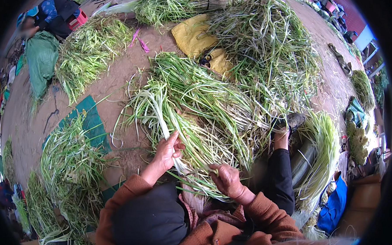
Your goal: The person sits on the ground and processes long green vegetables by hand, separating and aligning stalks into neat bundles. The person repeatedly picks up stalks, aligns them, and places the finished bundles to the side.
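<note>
My left hand [166, 153] grips a small bunch of pale, long-leaved stalks [161, 120], which look like chives or young garlic greens. Their leaf ends droop away from me over a green pile. My right hand [229, 180] is closed with thumb against fingers on a few thin stalk ends [212, 169], near the lower ends of the bunch. Exactly which strands it pinches is partly hidden. Directly before me spreads a loose heap of green stalks [201, 86], with dry, yellowish bases toward the right. A neat sheaf of pale, cleaned-looking stalks [328, 149] lies beside my right leg.
Larger heaps of greens lie at upper right [264, 37], upper left [91, 48] and left [70, 164]. A yellow sack [194, 35] is under the upper-right heap. A blue bag [334, 205] is at lower right. Another person [55, 13] sits at upper left beside a green sack [42, 60].
</note>
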A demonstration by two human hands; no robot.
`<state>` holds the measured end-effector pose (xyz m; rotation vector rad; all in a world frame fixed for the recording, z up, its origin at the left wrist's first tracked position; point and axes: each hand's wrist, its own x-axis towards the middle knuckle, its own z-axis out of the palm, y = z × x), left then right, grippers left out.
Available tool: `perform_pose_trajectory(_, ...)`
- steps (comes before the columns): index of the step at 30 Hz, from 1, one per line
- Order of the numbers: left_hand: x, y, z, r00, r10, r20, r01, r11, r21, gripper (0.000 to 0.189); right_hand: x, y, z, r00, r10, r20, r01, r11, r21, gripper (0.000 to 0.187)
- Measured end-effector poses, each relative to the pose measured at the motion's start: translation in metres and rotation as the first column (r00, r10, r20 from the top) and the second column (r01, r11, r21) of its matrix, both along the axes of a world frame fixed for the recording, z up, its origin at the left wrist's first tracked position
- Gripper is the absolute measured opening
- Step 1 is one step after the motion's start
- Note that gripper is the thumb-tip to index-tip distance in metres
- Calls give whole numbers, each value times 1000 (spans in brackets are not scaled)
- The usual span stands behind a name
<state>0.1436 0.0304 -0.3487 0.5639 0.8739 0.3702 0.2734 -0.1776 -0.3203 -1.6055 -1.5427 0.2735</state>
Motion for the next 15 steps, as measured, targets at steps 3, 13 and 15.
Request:
perform_pose_trajectory(3,1,2,-1,999,-3,34,2,1000,22,23,-7,-13,-6,997,80,-1,-80,993,-82,37)
perform_pose_trajectory(13,-3,-25,15,988,-157,1,153,961,233,17,16,31,1,947,-58,-316,-15,974,-224,25)
perform_pose_trajectory(15,-4,-28,20,962,-266,-65,274,927,256,22,8,52,-1,919,-69,-388,-20,975,-219,25)
